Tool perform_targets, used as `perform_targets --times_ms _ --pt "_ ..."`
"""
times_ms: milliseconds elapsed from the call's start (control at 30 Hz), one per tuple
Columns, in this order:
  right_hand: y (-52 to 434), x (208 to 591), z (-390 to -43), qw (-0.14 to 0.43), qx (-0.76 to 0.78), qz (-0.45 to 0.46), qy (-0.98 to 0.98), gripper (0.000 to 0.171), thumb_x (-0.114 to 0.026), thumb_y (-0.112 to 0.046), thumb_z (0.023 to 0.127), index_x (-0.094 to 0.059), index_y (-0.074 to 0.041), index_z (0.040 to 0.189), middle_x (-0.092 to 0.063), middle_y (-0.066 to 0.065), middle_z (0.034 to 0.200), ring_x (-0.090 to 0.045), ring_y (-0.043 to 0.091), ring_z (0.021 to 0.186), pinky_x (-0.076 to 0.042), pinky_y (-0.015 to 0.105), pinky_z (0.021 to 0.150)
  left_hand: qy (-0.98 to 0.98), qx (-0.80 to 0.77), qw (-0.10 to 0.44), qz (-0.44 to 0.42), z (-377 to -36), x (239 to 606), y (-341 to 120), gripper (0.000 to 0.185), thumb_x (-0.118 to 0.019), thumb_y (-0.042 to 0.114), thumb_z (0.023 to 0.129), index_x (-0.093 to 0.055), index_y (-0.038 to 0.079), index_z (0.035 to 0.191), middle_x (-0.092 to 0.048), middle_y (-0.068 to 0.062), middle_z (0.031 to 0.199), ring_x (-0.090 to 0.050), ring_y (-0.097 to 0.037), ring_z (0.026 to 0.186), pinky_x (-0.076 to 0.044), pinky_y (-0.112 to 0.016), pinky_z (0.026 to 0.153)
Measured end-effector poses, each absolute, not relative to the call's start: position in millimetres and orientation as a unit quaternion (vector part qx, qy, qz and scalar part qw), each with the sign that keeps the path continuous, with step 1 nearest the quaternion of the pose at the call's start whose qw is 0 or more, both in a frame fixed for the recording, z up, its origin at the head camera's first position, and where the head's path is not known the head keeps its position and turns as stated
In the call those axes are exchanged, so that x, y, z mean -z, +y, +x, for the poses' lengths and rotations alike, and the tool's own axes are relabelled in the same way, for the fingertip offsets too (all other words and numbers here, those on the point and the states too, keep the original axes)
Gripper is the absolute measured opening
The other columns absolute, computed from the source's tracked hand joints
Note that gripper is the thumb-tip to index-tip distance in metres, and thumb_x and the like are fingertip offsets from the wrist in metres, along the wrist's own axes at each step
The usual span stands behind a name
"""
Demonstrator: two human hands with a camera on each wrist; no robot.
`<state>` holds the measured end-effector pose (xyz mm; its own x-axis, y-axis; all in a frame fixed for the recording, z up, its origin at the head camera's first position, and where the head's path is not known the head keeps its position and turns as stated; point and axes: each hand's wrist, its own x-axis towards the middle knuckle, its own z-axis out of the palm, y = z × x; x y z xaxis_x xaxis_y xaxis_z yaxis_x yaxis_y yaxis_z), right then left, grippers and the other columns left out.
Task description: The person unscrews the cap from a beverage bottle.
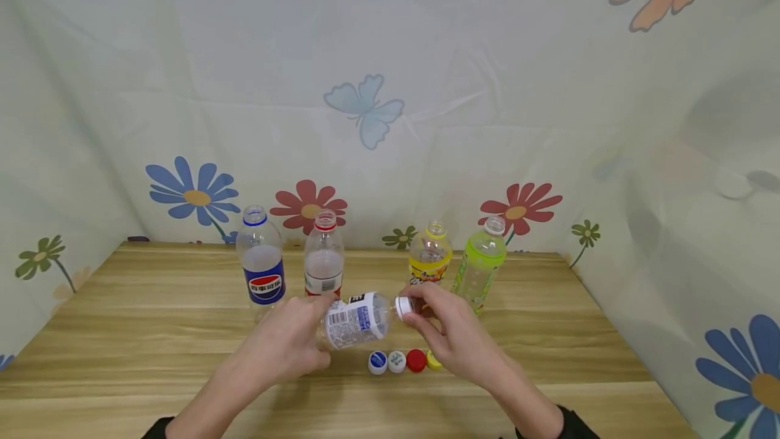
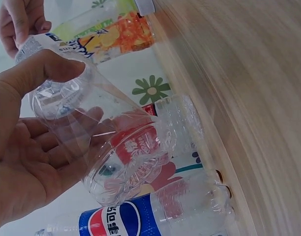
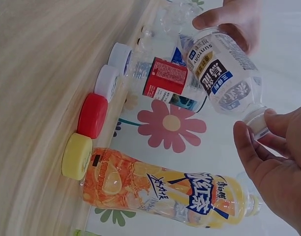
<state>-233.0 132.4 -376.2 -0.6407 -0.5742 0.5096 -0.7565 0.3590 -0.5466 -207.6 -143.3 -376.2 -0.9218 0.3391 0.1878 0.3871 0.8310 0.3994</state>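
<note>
A clear plastic bottle with a white printed label is held tilted nearly sideways above the table. My left hand grips its lower body, the thumb lying across the clear plastic in the left wrist view. At the other end, my right hand pinches a white cap at the bottle's mouth between thumb and fingers. Below the bottle, a blue-topped cap, a white cap, a red cap and a yellow cap lie in a row, the yellow one partly behind the right hand.
Behind the hands stand uncapped bottles: a blue-labelled one and a red-labelled one on the left, a yellow-labelled one and a green-labelled one on the right. A patterned curtain hangs behind the wooden table.
</note>
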Motion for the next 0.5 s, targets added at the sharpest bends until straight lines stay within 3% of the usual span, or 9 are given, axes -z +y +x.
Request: perform_targets --times_ms 500 --pt "132.7 375.5 -234.9 0.146 -0.362 0.446 -0.806 0.028 -0.069 0.000 0.097 -0.059 -0.007 0.122 -0.062 -0.001 0.110 -0.060 0.011 0.092 -0.059 0.027 0.077 -0.950 0.242 0.043 -0.194 -209.3 378.0 -145.9 0.071 -0.091 0.006 0.063 -0.064 0.004 0.128 -0.072 -0.006 0.108 -0.065 -0.015 0.088 -0.061 -0.040 0.080"
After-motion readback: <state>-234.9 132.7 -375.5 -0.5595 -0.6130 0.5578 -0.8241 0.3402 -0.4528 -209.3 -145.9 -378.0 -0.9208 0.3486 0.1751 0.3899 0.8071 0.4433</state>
